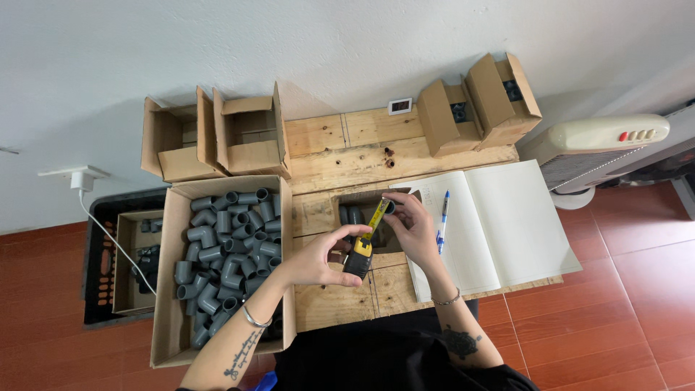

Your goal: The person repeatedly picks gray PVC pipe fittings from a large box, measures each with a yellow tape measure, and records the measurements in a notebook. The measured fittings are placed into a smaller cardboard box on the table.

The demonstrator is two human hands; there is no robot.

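Measuring in hand, judged mid-step: left hand (318,259) is clamped round a tape measure (359,258), black and yellow case, with the yellow blade (377,217) drawn out a short way up and to the right. Right hand (411,224) is closed on a grey elbow (389,207), pinched at the fingertips, the blade tip lying against it; whether the hook touches the fitting's mouth I cannot tell. Hands are near but apart, both over the wooden table (340,297), above a small open carton (362,210) that holds a few grey fittings. Elbow: short, dull grey plastic, round socket facing the camera, looks rigid and smooth. Large box (168,289) at left is full of like elbows, so by my reading most of the stock is not yet checked. Notebook (499,224) lies open at right; writing shows only near the top of the left page, the rest blank, suggesting few entries made. Blue pen (442,217) rests on the left page, just beside the right hand, untouched. Four open cartons stand along the wall edge.
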